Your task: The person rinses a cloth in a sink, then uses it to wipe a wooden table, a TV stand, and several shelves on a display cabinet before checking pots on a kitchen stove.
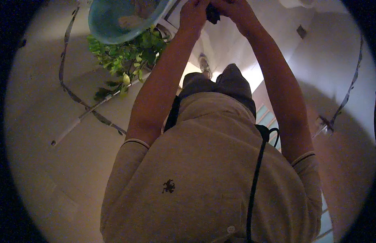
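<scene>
At twelve o'clock, holding a dark thing point(213, 15) in left hand point(194, 14) and right hand point(238, 13); best to grip evenly.

Your left hand point(192, 17) and right hand point(239, 17) are being cut off by the top edge, and the dark item point(213, 15) you're holding is showing too dimly to identify. The teal basin point(111, 37), also being cropped there, is hiding part of the leafy plant point(129, 56).
</scene>
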Motion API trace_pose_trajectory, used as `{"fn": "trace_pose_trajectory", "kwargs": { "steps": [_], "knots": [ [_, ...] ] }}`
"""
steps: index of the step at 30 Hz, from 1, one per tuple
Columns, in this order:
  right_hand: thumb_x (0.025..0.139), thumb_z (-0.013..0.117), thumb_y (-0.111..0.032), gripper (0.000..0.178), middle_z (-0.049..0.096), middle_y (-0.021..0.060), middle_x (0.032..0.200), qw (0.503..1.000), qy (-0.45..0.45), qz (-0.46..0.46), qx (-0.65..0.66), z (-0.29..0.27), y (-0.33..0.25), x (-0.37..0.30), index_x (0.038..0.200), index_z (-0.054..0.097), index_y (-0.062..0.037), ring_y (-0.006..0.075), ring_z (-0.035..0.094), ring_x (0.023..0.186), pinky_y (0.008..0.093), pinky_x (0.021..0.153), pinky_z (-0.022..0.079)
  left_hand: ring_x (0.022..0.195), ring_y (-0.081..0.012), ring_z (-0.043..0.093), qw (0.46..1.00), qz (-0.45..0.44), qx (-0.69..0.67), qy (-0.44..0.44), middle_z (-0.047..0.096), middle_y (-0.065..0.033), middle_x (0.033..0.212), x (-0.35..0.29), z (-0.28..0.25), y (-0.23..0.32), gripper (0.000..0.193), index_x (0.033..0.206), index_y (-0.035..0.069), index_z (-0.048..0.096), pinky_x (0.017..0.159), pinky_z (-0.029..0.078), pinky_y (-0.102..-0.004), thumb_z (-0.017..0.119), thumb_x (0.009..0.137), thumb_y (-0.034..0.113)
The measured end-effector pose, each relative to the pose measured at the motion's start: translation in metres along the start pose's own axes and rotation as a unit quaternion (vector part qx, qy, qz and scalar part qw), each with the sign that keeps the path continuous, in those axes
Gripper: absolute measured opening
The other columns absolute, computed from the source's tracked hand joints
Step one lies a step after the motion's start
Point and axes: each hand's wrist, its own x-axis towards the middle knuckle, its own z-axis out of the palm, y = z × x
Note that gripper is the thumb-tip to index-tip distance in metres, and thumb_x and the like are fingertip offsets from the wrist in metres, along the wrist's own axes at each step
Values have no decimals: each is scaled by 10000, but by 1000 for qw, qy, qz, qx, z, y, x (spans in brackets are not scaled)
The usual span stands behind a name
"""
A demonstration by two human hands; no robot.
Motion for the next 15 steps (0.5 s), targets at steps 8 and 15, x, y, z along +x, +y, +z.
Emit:
{"fn": "trace_pose_trajectory", "kwargs": {
  "steps": [8,15],
  "knots": [
    [959,668,-176,261,700,140,873,983,-125,59,-120,-11,-59,187,1050,650,68,242,672,740,394,698,551,795,-224,636,982,-24,43,185,655,-118,915,125,-13,98,455,1143,-7,637,718,524,-405,555,1058,433],
    [982,639,-165,252,684,166,964,985,-109,104,-86,-39,-41,350,1074,642,70,258,680,853,397,782,568,658,-209,575,956,0,-35,292,617,-92,820,270,-21,103,359,1029,1,633,597,483,-379,578,1056,355]
  ]
}}
